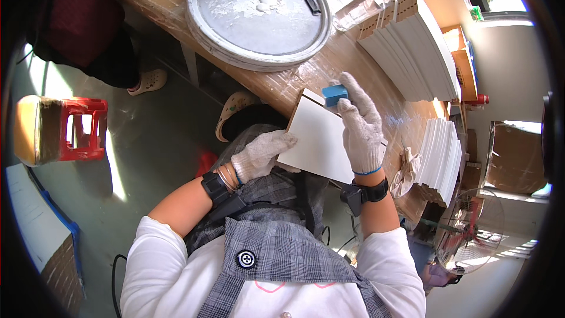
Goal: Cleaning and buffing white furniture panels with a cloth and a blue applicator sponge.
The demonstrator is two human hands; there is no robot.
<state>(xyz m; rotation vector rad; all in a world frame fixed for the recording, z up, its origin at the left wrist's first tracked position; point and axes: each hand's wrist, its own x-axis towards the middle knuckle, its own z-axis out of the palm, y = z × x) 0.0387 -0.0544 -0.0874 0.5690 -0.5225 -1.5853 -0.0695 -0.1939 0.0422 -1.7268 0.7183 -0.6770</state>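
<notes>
Two gloved hands — left hand (pixel 261 156) grips one white panel (pixel 321 141), right hand (pixel 360 126) clamps one blue block (pixel 334 94).

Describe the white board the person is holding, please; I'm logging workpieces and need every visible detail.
The white board is a flat, thin rectangular panel with a smooth, matte white face and a brownish edge showing along its far side. It lies tilted, its far end resting on the edge of the wooden table, its near end over the person's lap. The gloved left hand grips its near left edge; the gloved right hand lies across its right side, pressing a small blue block onto its far corner.
</notes>
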